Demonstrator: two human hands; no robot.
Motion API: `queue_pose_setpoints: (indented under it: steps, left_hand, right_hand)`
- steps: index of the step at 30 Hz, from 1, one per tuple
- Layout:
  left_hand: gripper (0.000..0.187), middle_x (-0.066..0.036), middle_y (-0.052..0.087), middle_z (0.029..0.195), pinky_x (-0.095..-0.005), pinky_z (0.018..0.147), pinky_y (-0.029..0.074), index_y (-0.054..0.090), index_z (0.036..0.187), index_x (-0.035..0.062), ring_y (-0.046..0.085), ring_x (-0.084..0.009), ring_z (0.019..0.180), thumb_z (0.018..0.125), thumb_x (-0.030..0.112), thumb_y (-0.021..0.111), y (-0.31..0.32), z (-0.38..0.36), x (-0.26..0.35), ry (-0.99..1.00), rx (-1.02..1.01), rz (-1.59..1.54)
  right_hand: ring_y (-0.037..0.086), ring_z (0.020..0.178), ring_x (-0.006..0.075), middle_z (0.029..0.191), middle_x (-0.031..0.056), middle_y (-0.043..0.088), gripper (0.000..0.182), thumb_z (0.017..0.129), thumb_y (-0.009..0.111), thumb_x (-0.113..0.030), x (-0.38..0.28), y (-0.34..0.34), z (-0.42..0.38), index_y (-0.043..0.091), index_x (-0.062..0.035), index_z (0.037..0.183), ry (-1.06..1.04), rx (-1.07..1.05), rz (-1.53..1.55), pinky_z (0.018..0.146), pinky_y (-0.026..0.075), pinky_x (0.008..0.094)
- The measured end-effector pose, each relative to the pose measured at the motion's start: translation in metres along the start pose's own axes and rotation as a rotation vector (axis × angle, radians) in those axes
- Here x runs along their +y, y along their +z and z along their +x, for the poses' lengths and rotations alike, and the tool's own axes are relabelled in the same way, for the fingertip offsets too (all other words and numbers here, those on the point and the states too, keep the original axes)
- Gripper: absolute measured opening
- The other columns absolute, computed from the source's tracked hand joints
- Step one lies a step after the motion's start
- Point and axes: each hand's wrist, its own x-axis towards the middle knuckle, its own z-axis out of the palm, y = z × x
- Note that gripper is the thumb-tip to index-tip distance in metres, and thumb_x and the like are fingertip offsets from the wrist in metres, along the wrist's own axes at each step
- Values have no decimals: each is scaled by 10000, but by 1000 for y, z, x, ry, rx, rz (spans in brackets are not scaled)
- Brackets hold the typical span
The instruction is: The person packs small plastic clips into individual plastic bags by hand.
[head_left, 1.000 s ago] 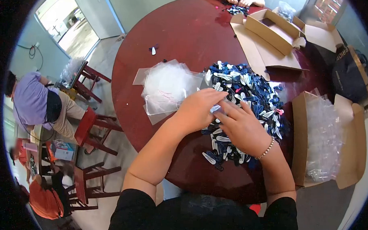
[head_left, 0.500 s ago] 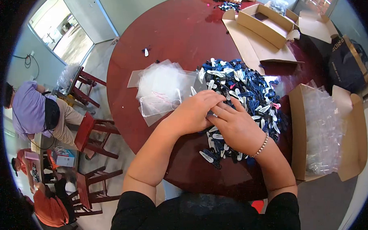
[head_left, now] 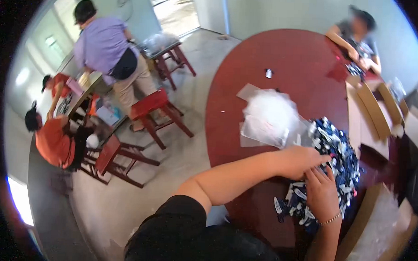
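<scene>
Both hands meet over a heap of snap hair clips [head_left: 334, 140] in dark blue, black and white, with a few pink ones. My left hand [head_left: 300, 162] reaches in from the left, its fingers closed and pressed together; whatever they may hold is hidden. Against its fingertips sits my right hand [head_left: 323, 192], with a beaded bracelet at the wrist. Its fingers are bent and close together, and I cannot see what is between them. Left of the heap lies a stack of clear plastic bags [head_left: 269, 114] on the round dark red table [head_left: 244, 187].
An open carton [head_left: 366, 228] of clear plastic packets stands at the right. More cardboard boxes [head_left: 371, 108] lie at the far right. Across the table sits a person [head_left: 359, 41] with clips. Red stools [head_left: 157, 105] and several people are at the left. One small item [head_left: 268, 73] lies on the table.
The view has swung to the left, so table and hands appear further right, and the people at the left show more fully. My hands stay together over the clips.
</scene>
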Motion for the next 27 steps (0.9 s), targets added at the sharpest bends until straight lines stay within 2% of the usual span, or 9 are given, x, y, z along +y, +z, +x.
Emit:
queue_pose_setpoints:
  steps: [4, 6, 9, 17, 19, 21, 23, 25, 27]
  left_hand:
    - [587, -175, 626, 1052, -441, 854, 511, 511, 1284, 45, 591, -367, 1053, 723, 68, 681, -1, -2, 0, 53, 32, 20]
    - [511, -163, 628, 1035, -441, 849, 513, 547, 1195, 42, 595, -356, 1034, 706, 63, 694, -3, -1, 4, 85, 19, -12]
    - [508, -155, 625, 1017, -445, 845, 513, 549, 1181, 48, 596, -355, 1017, 696, 63, 700, 1, -1, 3, 135, 83, -62]
    - [512, -160, 617, 988, -445, 817, 516, 551, 1176, 61, 600, -364, 998, 687, 62, 702, -1, 0, 5, 129, 27, -28]
    - [432, -165, 622, 1005, -450, 816, 510, 572, 1135, 48, 598, -378, 998, 717, 72, 677, 6, 1, 0, 128, 47, -34]
    - [370, -168, 639, 1021, -446, 838, 503, 595, 1113, 44, 600, -381, 1009, 750, 81, 651, 8, 3, -2, 68, 9, -63]
    - [381, -166, 648, 1009, -439, 850, 498, 601, 1127, 56, 608, -377, 1000, 761, 117, 690, 12, 1, -7, 111, 149, -52]
    - [390, -154, 652, 1010, -429, 858, 493, 614, 1121, 68, 613, -371, 983, 765, 166, 738, 3, 3, -8, 3, 99, -69]
    - [388, -135, 657, 1024, -418, 855, 493, 621, 1088, 73, 614, -360, 983, 754, 195, 775, -3, 1, -6, -40, 130, -49]
  right_hand:
    - [582, 1130, 338, 1170, 178, 628, 280, 846, 545, -5, -5, -4, 7, 618, 0, 1116, -25, 42, 34, 1041, 374, 496]
    - [588, 1102, 348, 1138, 170, 633, 221, 825, 568, 5, -4, -6, 6, 645, 7, 1032, -51, 66, 4, 1020, 391, 489]
    - [597, 1076, 342, 1101, 163, 639, 173, 803, 579, 22, -5, -9, 6, 656, 18, 959, -83, 123, 20, 1009, 405, 486]
    - [609, 1060, 299, 1079, 144, 638, 200, 779, 595, 10, -5, -16, 2, 667, -3, 965, -125, 124, 16, 1019, 392, 490]
    - [628, 1018, 311, 1038, 133, 653, 221, 779, 599, 33, -7, -18, 1, 663, -1, 988, -80, 89, 24, 1019, 398, 493]
    - [630, 1049, 295, 1100, 124, 660, 230, 803, 619, 4, -5, -21, -2, 673, -37, 1022, -76, 116, -11, 1020, 395, 495]
    - [639, 1045, 282, 1127, 113, 669, 204, 832, 631, -18, 0, -30, -6, 681, -54, 1026, -39, 157, 4, 1013, 402, 494]
    - [656, 1003, 274, 1104, 104, 686, 180, 862, 640, -41, 2, -44, -9, 685, -49, 1036, -1, 211, 55, 1005, 416, 478]
    - [657, 991, 282, 1092, 114, 688, 190, 855, 649, -42, 9, -51, -16, 688, -42, 1040, 53, 218, 25, 991, 432, 460]
